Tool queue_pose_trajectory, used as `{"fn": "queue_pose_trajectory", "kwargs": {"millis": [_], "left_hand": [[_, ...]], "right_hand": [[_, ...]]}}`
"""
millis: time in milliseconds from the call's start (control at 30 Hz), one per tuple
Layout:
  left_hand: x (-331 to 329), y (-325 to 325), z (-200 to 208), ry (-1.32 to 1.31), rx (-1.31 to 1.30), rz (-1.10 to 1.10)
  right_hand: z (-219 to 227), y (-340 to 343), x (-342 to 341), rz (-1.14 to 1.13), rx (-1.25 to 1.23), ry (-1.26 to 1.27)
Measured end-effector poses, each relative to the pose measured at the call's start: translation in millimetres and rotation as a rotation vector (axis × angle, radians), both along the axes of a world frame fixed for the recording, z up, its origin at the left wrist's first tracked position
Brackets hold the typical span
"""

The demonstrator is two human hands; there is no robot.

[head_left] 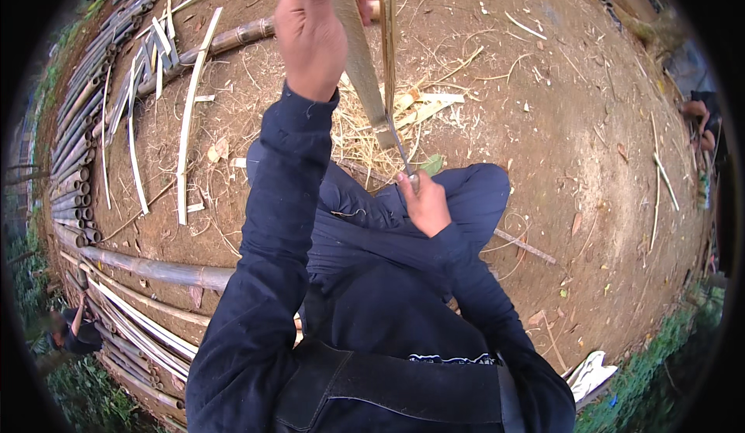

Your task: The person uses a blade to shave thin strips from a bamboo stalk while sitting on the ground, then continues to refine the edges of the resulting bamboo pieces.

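My left hand [312,41] is raised at the top, its fingers closed round a long bamboo slat [358,53] that slants down toward my lap. My right hand [427,206] grips the short handle of a knife [400,142] above my crossed legs. The thin blade touches the slat near its lower end. Beside the slat, a narrower brownish strip [388,37] runs upward from the blade; whether the two are still joined farther up is out of view. Pale shavings [365,134] lie in a heap on the ground beneath.
A bamboo pole [233,39] and pale split strips [194,115] lie to the left. Stacked bamboo poles [74,177] line the far left, and another pole [155,266] lies near my left arm. Other people [702,119] are at the right and left edges.
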State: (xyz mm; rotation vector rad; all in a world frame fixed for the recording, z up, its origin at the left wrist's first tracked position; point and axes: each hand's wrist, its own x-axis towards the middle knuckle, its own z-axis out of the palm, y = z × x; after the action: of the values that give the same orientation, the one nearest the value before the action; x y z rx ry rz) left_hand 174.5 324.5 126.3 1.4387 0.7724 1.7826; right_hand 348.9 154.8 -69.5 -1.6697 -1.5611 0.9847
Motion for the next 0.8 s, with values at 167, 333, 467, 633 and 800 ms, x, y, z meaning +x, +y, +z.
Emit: {"fn": "queue_pose_trajectory", "kwargs": {"millis": [167, 333, 467, 633, 800], "left_hand": [[1, -8, 12, -0.065, -0.035, -0.082], [20, -26, 32, -0.058, -0.080, -0.174], [22, -35, 26, -0.041, -0.081, -0.219], [20, -26, 20, -0.075, -0.087, -0.264], [17, -11, -2, -0.066, -0.121, -0.307]], "right_hand": [[57, 13, -5, -0.067, 0.293, -0.174], [222, 102, -12, -0.018, 0.976, 0.278], [267, 108, -50, -0.061, 0.740, 0.713], [243, 146, -41, 0.188, 0.727, 1.012], [212, 147, -26, 0.036, 0.622, 1.023]]}}
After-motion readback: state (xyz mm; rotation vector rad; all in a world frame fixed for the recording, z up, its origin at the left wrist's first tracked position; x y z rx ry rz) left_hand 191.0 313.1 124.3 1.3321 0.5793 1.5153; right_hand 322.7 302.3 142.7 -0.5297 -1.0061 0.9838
